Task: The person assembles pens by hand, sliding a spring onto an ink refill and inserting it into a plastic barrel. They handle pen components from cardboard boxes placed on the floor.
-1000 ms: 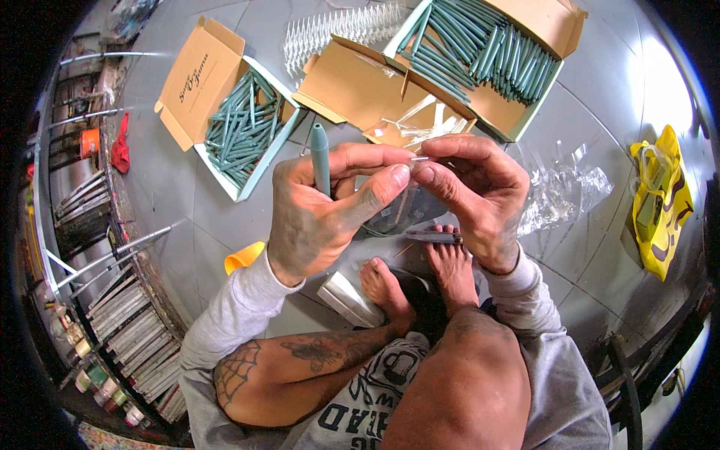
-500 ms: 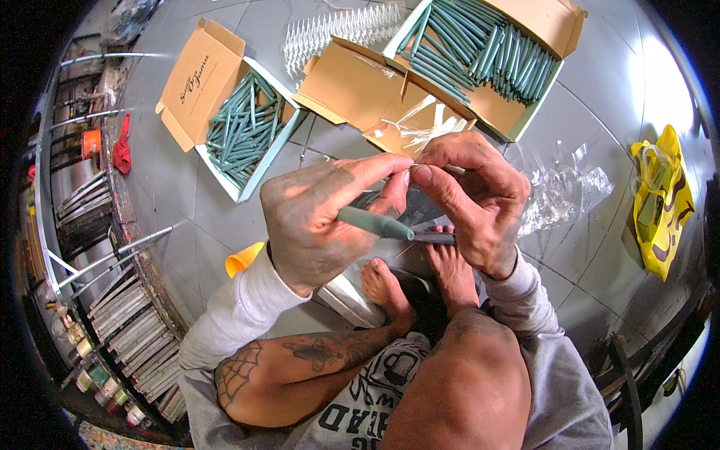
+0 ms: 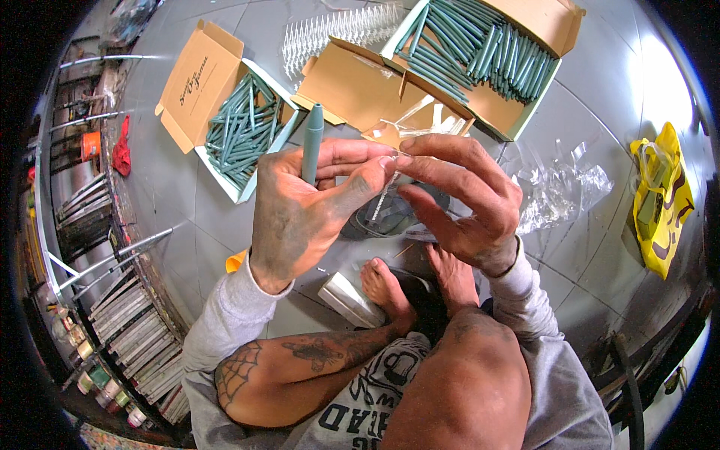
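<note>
My left hand (image 3: 289, 206) holds a dark green tapered tube (image 3: 312, 150), which stands up between thumb and forefinger with its narrow end on top. The same hand's thumb and fingertips meet at a thin, pale sliver too small to name. My right hand (image 3: 480, 199) comes in from the other side, its fore and middle fingertips touching the left fingertips while the thumb stays apart below. Behind the hands lies a dark rounded object (image 3: 390, 214), partly hidden. More green tubes (image 3: 244, 127) fill a box at the left.
A larger open carton (image 3: 517, 120) at the back right holds several rows of green tubes. Clear spiky plastic (image 3: 341, 34) lies behind. Crumpled clear wrap (image 3: 566, 187) and a yellow bag (image 3: 664, 202) are on the right. A rack (image 3: 142, 337) lines the left. A white box (image 3: 349, 300) lies by my feet.
The green tube has swung from pointing right to upright in my left hand. My right thumb has parted from its fingertips. The dark slim tool below my right hand no longer shows.
</note>
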